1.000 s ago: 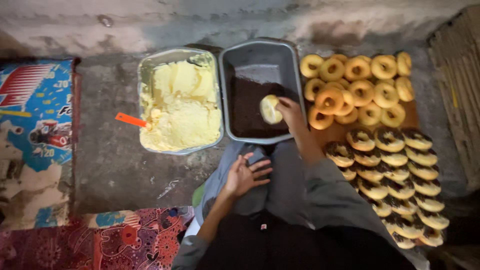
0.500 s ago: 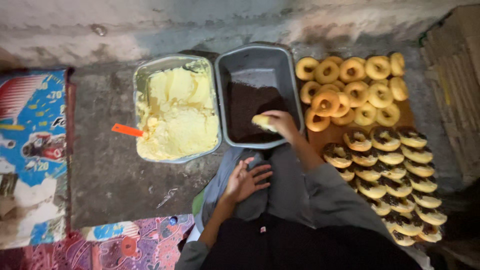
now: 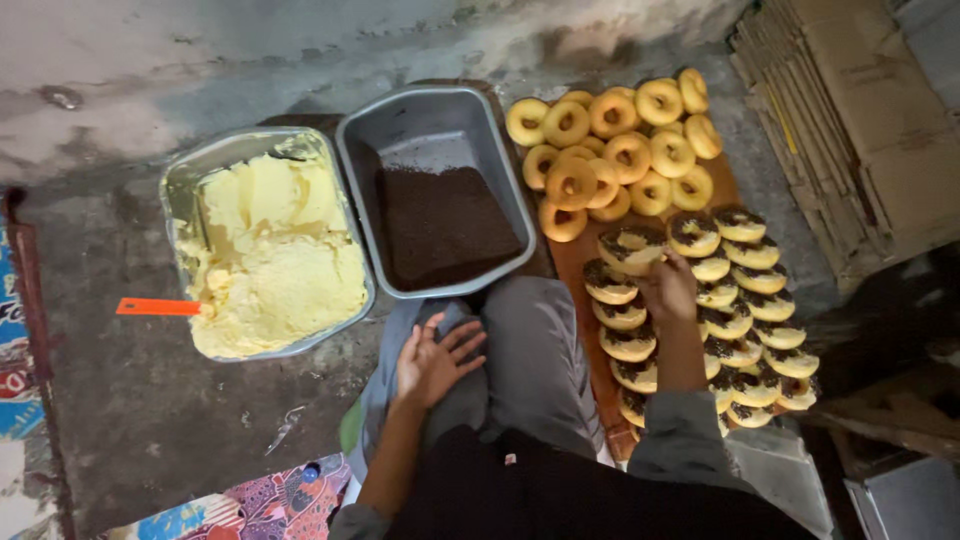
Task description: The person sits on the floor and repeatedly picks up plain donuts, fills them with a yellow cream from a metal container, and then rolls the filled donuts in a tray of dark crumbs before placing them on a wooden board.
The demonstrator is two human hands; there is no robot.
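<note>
— What was seen of the place?

— A rough grey concrete floor below a stained wall, with a wooden board laid on it. A sprinkled doughnut was held in the right hand, fingers closed on its edge, at the head of the topped rows. The left hand lay spread and empty on the knee.

— How was it best set down?

— Level, sprinkles up, just beside its neighbours — not pressed onto them — or the cream would be smeared, it was judged.

— And what stayed unclear?

— The nearest rows were cut off by the sleeve; the grip under the doughnut was hidden. The plain rings, the grey pan of dark sprinkles and the cream tray were plain enough — the tool behind the orange handle was not
</note>
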